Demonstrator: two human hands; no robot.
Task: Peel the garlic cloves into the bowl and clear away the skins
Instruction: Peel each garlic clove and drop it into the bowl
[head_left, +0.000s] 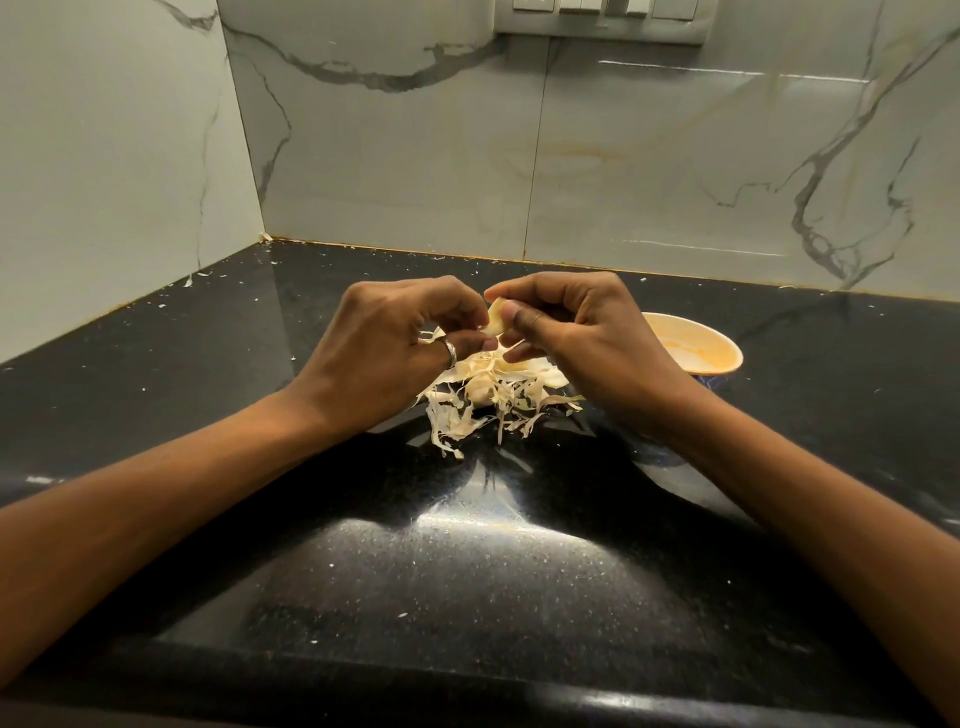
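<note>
Hands: 2, left hand (387, 353) and right hand (582, 332) | garlic clove (496, 319): 1 | bowl (701, 345): 1

Single head-worn wide-angle camera, high over the near edge of the glossy black speckled stone worktop (467, 597), tilted forward and down, facing the far-left corner where the white grey-veined marble wall panels (649, 171) meet. Close in: forearms enter from both bottom corners, left hand (384, 353) and right hand (587, 332) sit centre frame, toward the worktop's far edge. Lens bows the near edge
</note>
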